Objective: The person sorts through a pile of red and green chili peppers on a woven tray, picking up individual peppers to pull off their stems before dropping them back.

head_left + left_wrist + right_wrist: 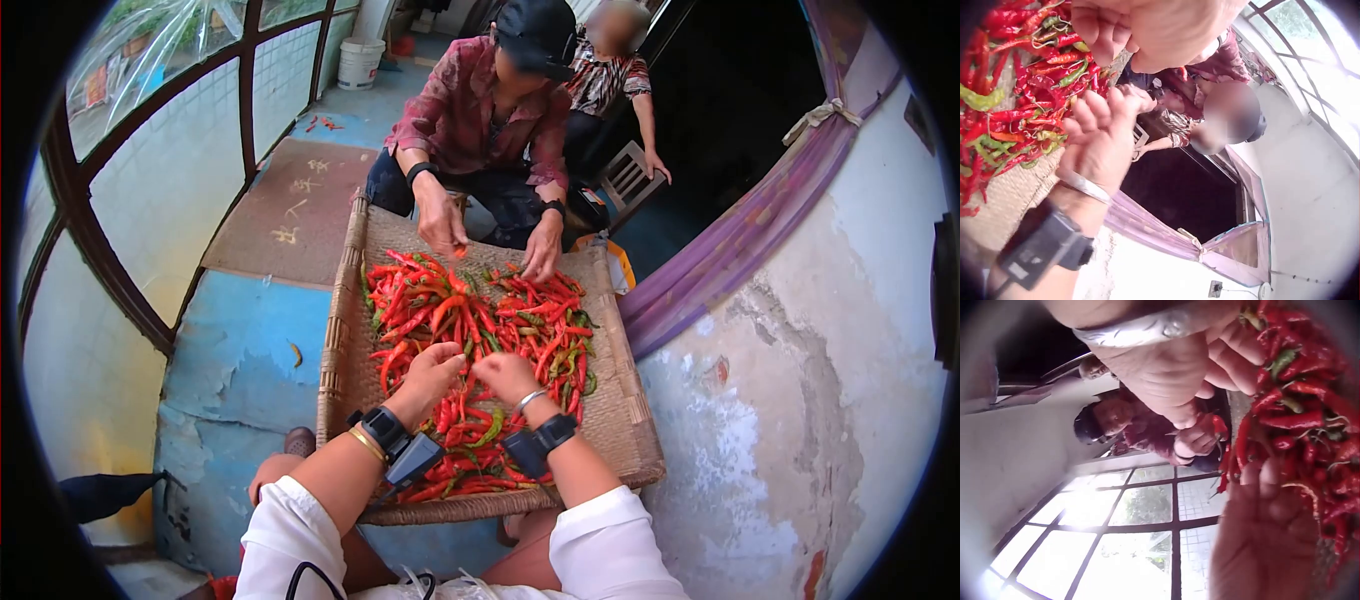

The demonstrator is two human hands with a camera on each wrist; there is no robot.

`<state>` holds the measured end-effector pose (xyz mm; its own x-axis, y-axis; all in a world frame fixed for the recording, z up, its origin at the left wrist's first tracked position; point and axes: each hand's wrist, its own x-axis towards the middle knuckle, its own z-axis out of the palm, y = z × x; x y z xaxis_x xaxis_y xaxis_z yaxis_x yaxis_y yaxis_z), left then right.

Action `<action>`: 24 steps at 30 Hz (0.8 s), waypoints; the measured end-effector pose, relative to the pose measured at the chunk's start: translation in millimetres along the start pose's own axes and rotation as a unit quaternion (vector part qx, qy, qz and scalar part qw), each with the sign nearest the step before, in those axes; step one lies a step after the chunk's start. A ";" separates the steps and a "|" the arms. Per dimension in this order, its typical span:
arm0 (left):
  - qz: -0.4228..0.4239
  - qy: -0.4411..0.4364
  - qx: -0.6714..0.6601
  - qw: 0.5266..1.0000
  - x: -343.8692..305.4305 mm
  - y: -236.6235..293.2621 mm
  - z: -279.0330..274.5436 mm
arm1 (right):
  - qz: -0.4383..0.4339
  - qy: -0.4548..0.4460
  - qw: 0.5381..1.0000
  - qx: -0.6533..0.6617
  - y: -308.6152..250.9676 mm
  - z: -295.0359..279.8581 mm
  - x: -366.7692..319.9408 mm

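Lots of red and green peppers (462,325) in a big heap on a flat woven tray (329,390). Over the middle of the heap, the left hand (430,382), with loosely bent fingers and a gap up to the thumb; nothing to be seen in its hold, but fingertips hard to make out from above. Just beside it, the right hand (508,378), also loose and half open, with nothing to be seen in it. Part of the heap hidden under both hands and the wrist boxes (412,462). Back of the left hand cut off at the top in the left wrist view.

Across the tray, a person (465,110) with a blurred face. In that person's right hand (440,218), a red pepper (460,252), smeary and hard to see. In the other hand (543,248), low by the heap, hard to tell about a grip. Farther back, a second person (600,85), partly hidden behind the first. To the right, a doorway (740,120), too dark to see into. By the tray's far corner, a yellow thing (622,268), mostly hidden.
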<state>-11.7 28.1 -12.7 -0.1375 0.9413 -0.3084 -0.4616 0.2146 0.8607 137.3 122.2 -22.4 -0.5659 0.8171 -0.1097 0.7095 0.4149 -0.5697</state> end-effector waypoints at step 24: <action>0.307 -0.227 0.458 0.803 -12.7 -17.7 6.3 | 0.003 -0.147 0.986 0.080 -11.4 -18.9 -78.5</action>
<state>3.7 14.0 -21.5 0.3365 0.8965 0.2882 0.4382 -0.4199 0.7948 181.6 60.9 8.2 -0.6752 0.6589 -0.3316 0.6514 0.3217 -0.6871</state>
